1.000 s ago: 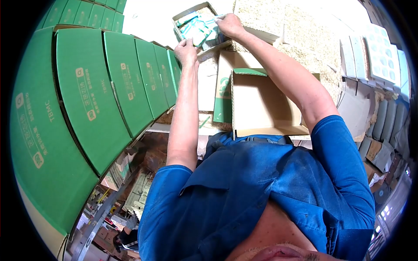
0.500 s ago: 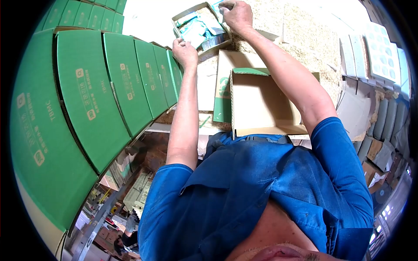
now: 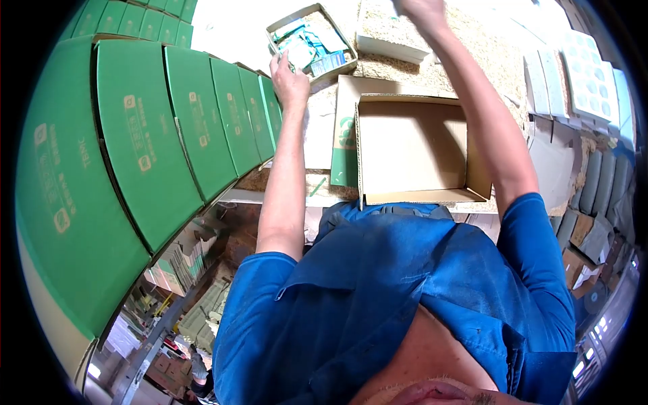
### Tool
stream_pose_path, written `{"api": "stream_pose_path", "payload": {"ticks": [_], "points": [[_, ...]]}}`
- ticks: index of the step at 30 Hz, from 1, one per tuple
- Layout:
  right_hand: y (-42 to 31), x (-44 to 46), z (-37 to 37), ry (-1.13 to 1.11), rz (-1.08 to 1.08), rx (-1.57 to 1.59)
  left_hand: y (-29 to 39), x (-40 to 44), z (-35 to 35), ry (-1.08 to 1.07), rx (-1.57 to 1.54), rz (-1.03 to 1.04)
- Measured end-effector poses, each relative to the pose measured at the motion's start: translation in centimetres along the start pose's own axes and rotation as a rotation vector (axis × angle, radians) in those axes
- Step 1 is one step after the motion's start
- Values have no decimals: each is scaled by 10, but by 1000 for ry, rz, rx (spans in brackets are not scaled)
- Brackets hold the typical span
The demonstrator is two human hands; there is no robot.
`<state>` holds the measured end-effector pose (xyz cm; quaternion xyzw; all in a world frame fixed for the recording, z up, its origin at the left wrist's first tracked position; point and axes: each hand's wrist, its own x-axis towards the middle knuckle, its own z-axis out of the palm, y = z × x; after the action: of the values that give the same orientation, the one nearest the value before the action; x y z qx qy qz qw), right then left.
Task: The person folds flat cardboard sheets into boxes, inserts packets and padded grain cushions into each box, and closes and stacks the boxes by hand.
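At the near left corner of a small open carton (image 3: 314, 75) is my left hand (image 3: 290, 82), its bent fingers apart and nothing visible in them. Teal-and-white packets (image 3: 300, 44) and a blue printed packet (image 3: 329, 64) lie inside that carton. My right hand (image 3: 424, 12) is farther right at the top edge, blurred and partly cut off, so its fingers are unclear. Below my right forearm, close to my body, an open brown cardboard box (image 3: 412, 145) shows its bare inside. A green-printed cardboard piece (image 3: 344, 162) lies partly under it.
A row of large green boxes (image 3: 145, 142) lines the left side, with more green boxes (image 3: 128, 20) behind. A pale block (image 3: 393, 48) sits beyond the brown box. White sheets with round marks (image 3: 588, 77) are stacked at right. Grey rolled bundles (image 3: 590, 182) lie below them.
My right hand has moved away from the small carton, up and to the right. My left hand has shifted slightly, its fingers now at the carton's edge. More of the brown box's inside shows.
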<state>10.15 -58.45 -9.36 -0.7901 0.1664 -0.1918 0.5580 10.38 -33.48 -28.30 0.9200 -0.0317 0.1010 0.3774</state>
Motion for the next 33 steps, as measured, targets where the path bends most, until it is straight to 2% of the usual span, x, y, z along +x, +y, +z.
{"api": "stream_pose_path", "payload": {"ticks": [2, 3, 6, 7, 8, 10, 11, 12, 13, 14, 16, 18, 19, 20, 22, 24, 26, 28, 30, 31, 32, 33], "points": [[-25, -29, -40, -36, 207, -150, 9, -12, -12, 0, -33, 4], [-11, -42, -68, -166, -57, -162, 15, -23, -21, -2, -29, -3], [-33, -125, -106, -459, 216, -153, 32, -57, -43, -80, -149, 2], [-26, -143, -113, -630, 397, -204, 35, -71, -49, -195, -280, -97], [5, -163, -112, -670, 198, -205, 39, -87, -54, -311, -410, -195], [21, -191, -111, -661, 159, -608, 50, -121, -62, -379, -610, -286], [29, -201, -117, -526, -36, -646, 54, -136, -66, -425, -605, -254], [34, -209, -123, -389, -236, -678, 75, -147, -80, -512, -729, -369], [15, -208, -133, -334, -114, -524, 78, -158, -82, -555, -772, -337], [10, -206, -147, -235, -88, -421, 77, -170, -84, -608, -812, -305], [13, -204, -185, 63, -121, -425, 76, -189, -84, -694, -882, -349], [48, -202, -223, 171, 51, -388, 79, -201, -86, -703, -1113, -511], [79, -205, -246, 56, 203, -436, 76, -203, -86, -731, -1087, -444], [110, -213, -257, -87, 298, -126, 78, -203, -88, -728, -1086, -432], [131, -244, -246, -238, 521, 163, 80, -206, -88, -775, -962, -436], [206, -282, -216, -134, 782, 436, 82, -207, -85, -800, -900, -443], [203, -282, -190, -371, 560, -444, 89, -205, -78, -720, -742, -256], [184, -278, -183, -334, 579, -60, 88, -204, -70, -704, -684, -225], [158, -272, -182, -348, 534, -106, 90, -203, -65, -668, -696, -190], [152, -270, -178, -363, 481, -76, 89, -201, -59, -642, -564, -104], [149, -266, -175, -378, 422, -48, 89, -201, -56, -636, -563, -96], [153, -264, -174, -379, 410, -45, 91, -200, -55, -606, -433, -59]]}}
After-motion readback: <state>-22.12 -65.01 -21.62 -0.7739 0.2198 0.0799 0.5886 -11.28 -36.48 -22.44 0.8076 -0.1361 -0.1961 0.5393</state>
